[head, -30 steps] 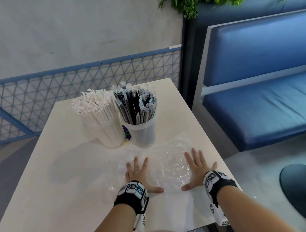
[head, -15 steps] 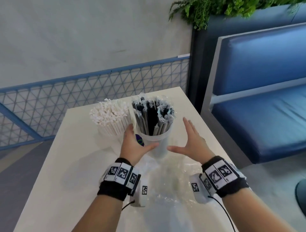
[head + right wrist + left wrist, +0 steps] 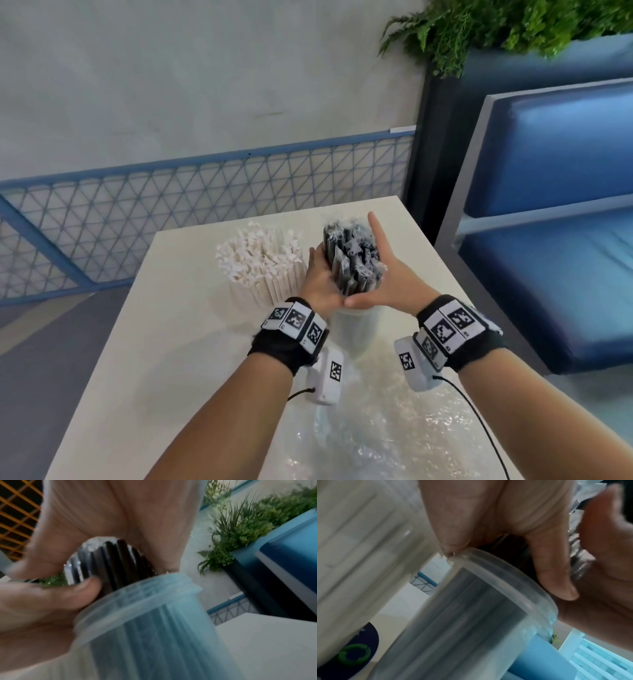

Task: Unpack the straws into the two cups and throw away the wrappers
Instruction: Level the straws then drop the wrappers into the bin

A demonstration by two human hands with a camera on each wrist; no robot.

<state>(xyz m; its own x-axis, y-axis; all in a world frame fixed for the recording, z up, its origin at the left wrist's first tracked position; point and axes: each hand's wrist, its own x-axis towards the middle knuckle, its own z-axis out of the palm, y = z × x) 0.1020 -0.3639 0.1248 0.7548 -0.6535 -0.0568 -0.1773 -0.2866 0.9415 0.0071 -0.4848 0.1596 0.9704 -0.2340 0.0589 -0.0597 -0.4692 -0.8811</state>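
Left hand (image 3: pixel 320 281) and right hand (image 3: pixel 392 284) have closed round crinkly-wrapped black straws (image 3: pixel 352 260).

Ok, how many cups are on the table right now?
2. The cup of white straws stands left on the table; the clear cup stands just right of it, with the left hand and right hand gripping its black straws above the rim.

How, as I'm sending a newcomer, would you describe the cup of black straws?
On the white table beside the blue bench, two cups stand together. Take the clear cup on the right, under the left hand and right hand. It holds black straws; its neighbour holds white straws.
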